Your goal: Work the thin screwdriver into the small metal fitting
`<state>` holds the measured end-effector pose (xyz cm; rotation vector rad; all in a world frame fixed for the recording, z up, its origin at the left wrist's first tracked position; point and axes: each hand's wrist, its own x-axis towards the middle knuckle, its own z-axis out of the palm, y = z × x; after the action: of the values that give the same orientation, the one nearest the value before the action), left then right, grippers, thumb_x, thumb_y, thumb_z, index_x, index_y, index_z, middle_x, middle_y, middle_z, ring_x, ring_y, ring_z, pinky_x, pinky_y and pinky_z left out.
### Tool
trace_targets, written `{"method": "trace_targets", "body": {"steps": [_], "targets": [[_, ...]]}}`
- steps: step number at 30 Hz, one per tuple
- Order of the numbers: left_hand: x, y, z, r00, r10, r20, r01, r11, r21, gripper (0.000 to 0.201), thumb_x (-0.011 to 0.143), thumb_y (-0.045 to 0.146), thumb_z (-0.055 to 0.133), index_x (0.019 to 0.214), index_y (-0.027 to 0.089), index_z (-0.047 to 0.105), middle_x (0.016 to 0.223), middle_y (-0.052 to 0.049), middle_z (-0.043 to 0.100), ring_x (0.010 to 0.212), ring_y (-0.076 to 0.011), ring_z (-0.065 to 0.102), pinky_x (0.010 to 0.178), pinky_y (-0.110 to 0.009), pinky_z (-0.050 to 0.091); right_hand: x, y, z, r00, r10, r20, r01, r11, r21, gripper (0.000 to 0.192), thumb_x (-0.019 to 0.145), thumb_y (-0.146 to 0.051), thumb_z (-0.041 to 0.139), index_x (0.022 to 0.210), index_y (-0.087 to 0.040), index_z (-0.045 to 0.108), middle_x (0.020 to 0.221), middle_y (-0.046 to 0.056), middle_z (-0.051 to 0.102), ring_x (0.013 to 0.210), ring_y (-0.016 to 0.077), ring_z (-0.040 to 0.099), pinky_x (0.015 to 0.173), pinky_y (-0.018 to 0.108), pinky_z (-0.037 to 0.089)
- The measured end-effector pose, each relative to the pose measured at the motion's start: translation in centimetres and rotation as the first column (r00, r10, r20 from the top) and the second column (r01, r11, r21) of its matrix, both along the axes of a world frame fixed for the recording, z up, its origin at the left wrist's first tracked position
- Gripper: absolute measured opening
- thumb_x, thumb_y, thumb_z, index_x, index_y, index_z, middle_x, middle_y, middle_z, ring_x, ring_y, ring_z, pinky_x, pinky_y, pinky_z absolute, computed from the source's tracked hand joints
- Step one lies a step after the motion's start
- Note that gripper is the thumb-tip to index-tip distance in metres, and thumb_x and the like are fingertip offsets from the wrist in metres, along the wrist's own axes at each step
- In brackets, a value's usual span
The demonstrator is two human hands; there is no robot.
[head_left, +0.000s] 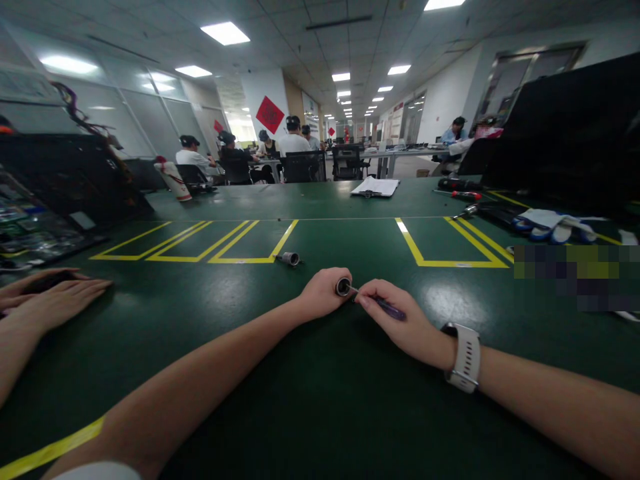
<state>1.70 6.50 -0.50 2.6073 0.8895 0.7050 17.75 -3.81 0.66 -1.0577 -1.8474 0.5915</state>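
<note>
My left hand (325, 292) is closed around a small metal hole saw (343, 287), its round hollow end turned toward me. My right hand (393, 313), with a pale watch on the wrist, grips a screwdriver (391, 309) by its dark purple handle. The thin shaft points left and reaches the mouth of the hole saw; how far in the tip goes cannot be seen. Another hole saw (290, 259) lies on its side on the green table (310, 393), just beyond my left hand, with a thin bit along its middle.
At the left edge rest another person's hands (55, 300). Yellow tape (460, 264) marks boxes on the table. A clipboard with paper (376, 187) lies at the back. Right of it are a red screwdriver (466, 195), a drill (467, 211) and gloves (555, 223). Several people sit beyond.
</note>
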Motion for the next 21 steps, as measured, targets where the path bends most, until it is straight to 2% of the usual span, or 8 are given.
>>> {"method": "trace_targets", "body": {"steps": [9,15,21], "targets": [[-0.03,-0.09,0.2,1.0,0.001,0.026,-0.001,1.0,-0.028,0.016,0.073,0.028,0.06,0.068,0.016,0.051,0.064,0.003,0.051,0.059,-0.011,0.047,0.053,-0.023,0.034,0.17,-0.12,0.17,0.995,0.087,-0.049,-0.09,0.993,-0.069,0.011,0.086,-0.022,0.05,0.086,-0.02,0.06,0.086,0.003,0.06,0.083,0.0169,0.056,0.079,0.034,0.045],[-0.06,-0.06,0.17,1.0,0.01,0.004,-0.01,1.0,0.0,0.016,0.074,0.029,0.059,0.069,0.016,0.051,0.065,0.003,0.051,0.061,-0.0113,0.048,0.054,-0.023,0.034,0.3,-0.07,0.09,0.994,0.002,-0.111,-0.018,0.99,-0.14,0.015,0.085,-0.026,0.05,0.078,-0.019,0.061,0.076,0.002,0.06,0.073,0.0166,0.055,0.07,0.033,0.045],[-0.03,-0.05,0.07,0.999,0.01,-0.041,-0.007,0.999,0.054,0.011,0.076,0.024,0.055,0.07,0.017,0.052,0.066,0.002,0.051,0.062,-0.0118,0.048,0.056,-0.023,0.035,0.33,-0.12,0.19,0.991,-0.057,-0.123,0.04,0.989,-0.141,0.016,0.085,-0.027,0.049,0.078,-0.019,0.061,0.075,0.002,0.059,0.071,0.0166,0.055,0.066,0.032,0.043]]}}
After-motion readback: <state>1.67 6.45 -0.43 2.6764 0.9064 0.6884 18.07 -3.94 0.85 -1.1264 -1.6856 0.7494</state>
